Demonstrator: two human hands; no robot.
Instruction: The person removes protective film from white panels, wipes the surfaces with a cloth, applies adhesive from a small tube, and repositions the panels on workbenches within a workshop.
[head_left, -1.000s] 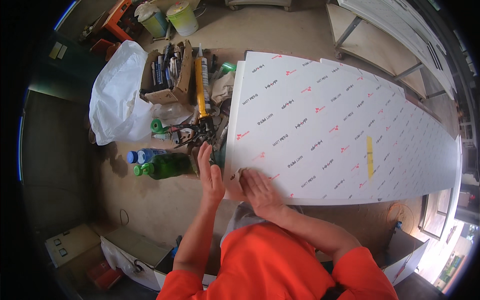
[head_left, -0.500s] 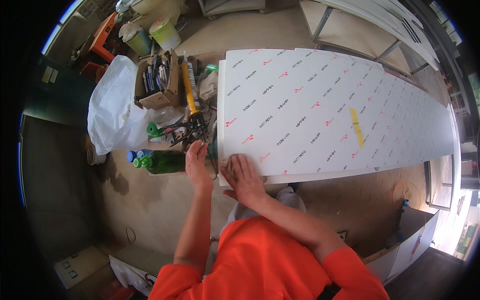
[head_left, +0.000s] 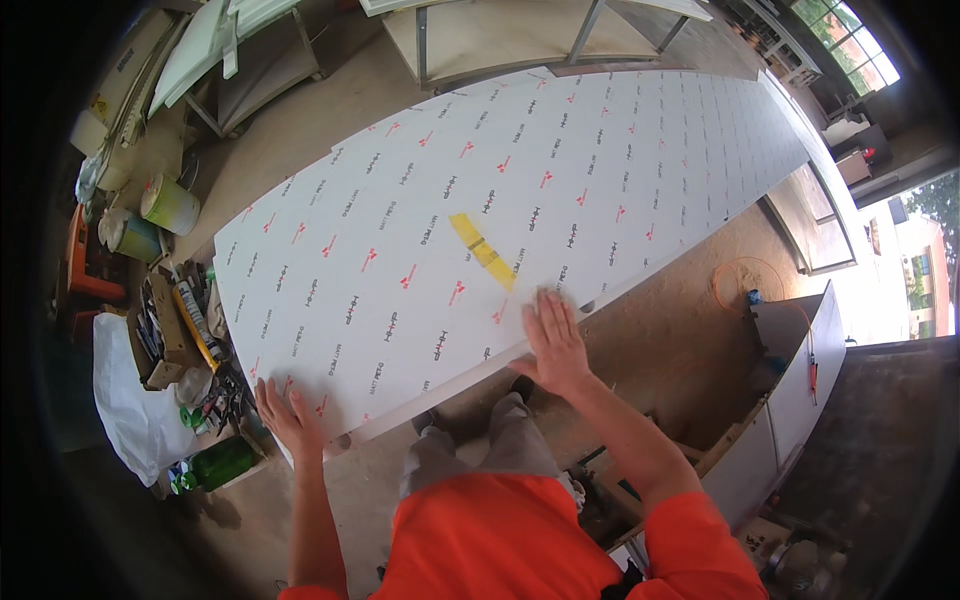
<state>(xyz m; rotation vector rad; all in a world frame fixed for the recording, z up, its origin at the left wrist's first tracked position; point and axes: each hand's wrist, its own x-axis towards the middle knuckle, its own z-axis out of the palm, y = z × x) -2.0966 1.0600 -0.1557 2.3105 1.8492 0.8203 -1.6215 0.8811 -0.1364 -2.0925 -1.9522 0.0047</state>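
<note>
A long white panel [head_left: 400, 240], covered in a film with repeated red and black print, lies flat in front of me. My left hand [head_left: 293, 420] rests on its near left corner, fingers spread and stretched out. Along the near edge, further right, my right hand [head_left: 556, 345] lies flat on the panel with its thumb apart. Neither hand holds anything. A strip of yellow tape [head_left: 483, 252] sticks to the panel's surface, up and left of my right hand. Another board's edge shows beneath the panel along the near side.
Left of the panel are a yellow caulking gun [head_left: 197, 325], a cardboard box [head_left: 165, 335] of tools, a white plastic bag [head_left: 135, 400] and a green bottle [head_left: 222, 462]. Buckets [head_left: 170, 204] stand beyond. A grey cabinet carcass [head_left: 790, 380] is at the right, and metal-legged tables [head_left: 500, 45] stand behind.
My view has swung right. My right hand has moved right along the near edge from the panel's left corner. My left hand, raised beside the panel before, now lies on its corner.
</note>
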